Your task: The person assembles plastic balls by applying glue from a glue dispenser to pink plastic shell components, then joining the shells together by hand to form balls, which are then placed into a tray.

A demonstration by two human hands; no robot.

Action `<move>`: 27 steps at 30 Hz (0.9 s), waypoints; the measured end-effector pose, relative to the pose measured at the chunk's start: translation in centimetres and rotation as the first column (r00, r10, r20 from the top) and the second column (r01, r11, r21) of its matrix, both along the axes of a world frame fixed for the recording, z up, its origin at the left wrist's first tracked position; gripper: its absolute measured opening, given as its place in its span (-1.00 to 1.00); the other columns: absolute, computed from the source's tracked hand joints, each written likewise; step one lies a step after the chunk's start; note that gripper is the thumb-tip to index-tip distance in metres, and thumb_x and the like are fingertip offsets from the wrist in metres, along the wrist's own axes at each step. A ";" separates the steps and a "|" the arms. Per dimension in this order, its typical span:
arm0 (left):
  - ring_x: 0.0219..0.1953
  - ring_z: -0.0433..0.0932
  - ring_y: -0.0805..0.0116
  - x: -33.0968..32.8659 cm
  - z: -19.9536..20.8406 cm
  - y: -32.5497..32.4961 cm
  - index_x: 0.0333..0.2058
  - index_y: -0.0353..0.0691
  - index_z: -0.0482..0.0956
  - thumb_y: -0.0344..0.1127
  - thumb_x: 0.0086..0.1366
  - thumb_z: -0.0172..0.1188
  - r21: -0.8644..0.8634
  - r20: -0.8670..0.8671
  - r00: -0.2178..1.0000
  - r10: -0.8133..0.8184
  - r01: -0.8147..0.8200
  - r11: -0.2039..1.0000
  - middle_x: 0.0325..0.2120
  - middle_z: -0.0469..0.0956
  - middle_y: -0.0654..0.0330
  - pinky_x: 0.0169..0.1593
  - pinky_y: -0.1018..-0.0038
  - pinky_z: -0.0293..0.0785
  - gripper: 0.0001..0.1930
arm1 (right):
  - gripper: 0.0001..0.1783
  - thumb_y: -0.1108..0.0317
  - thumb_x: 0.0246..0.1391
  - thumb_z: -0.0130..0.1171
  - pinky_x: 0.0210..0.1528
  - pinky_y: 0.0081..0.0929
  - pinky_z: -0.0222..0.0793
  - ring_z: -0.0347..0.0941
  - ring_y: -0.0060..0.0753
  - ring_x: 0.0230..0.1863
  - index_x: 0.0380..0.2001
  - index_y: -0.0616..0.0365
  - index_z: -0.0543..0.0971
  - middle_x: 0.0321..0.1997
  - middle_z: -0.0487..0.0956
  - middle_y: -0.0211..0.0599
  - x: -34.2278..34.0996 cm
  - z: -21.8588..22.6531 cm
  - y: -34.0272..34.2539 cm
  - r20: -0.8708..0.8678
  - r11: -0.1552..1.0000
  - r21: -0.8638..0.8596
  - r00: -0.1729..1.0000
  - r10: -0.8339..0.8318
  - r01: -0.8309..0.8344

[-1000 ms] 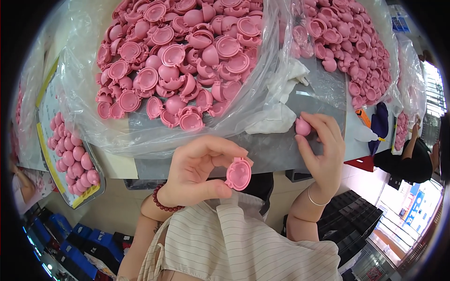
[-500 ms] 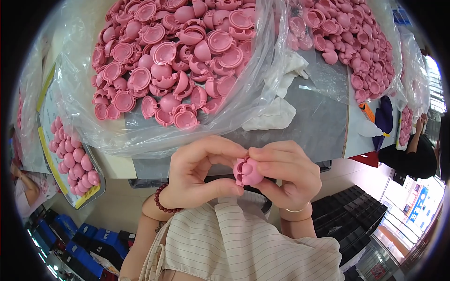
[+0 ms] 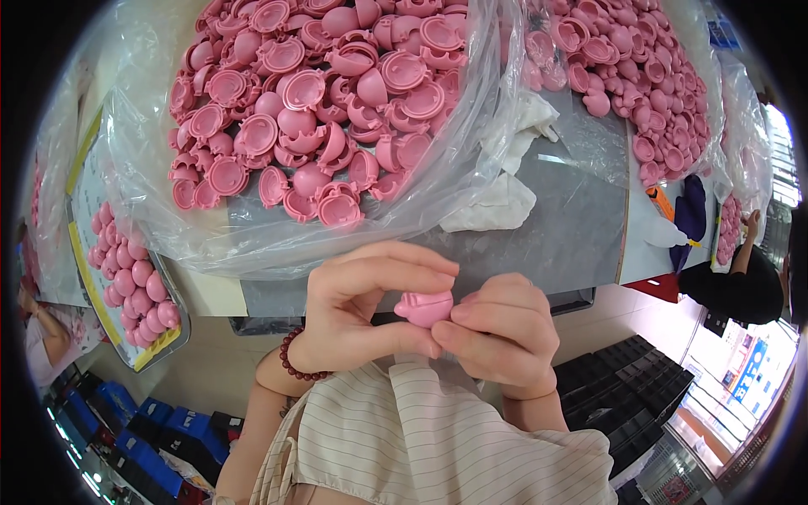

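Head view, and we're right over the fingers: the left hand (image 3: pixel 349 316) bends into a C, thumb below and fingertips above, pinching a small glossy pink plastic ball (image 3: pixel 427 309). Across from it, the right hand (image 3: pixel 509 337) has its fingers curled in close together, thumb and fingertips pinching the ball's right end. So there it sits, between both sets of fingertips, a seam running along it, a rounded nub pointing toward the left palm! Behind those left fingers, a dark-red beaded bracelet (image 3: pixel 289 358) circles the wrist. Just beyond the fingertips lies a flat grey work surface (image 3: pixel 581 198), and farther out on it, a crumpled white cloth (image 3: pixel 497 204). Past the left fingers, look, a clear crinkled plastic bag (image 3: pixel 244 248) cradles a big heap of hollow pink plastic half-shells (image 3: pixel 299 88). Well left of the fingers, a shallow yellow-edged tray (image 3: pixel 156 349) carries a cluster of rounded pink plastic balls (image 3: pixel 139 282). Far out past the right fingers, a second heap of small pink plastic pieces (image 3: pixel 640 76); and farthest right, a co-worker in black (image 3: pixel 730 284)!
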State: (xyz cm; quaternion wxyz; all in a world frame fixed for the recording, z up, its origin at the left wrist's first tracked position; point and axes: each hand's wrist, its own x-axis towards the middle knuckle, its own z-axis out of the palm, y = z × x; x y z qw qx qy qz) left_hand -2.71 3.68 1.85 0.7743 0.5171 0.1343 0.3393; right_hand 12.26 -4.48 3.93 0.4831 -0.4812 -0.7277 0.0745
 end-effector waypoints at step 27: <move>-0.34 0.45 0.37 -0.8 -1.1 0.0 -0.33 -0.37 0.42 0.01 -0.23 0.32 -0.360 0.310 0.947 -0.087 0.201 0.911 -0.41 0.42 0.13 -0.28 0.53 0.36 -0.41 | -0.64 0.31 -0.08 0.08 -0.21 -0.53 0.31 0.38 -0.36 -0.31 -0.32 0.46 0.38 -0.30 0.45 0.01 13.7 -0.2 -3.5 -0.344 0.467 -0.329 0.357 -0.868 0.821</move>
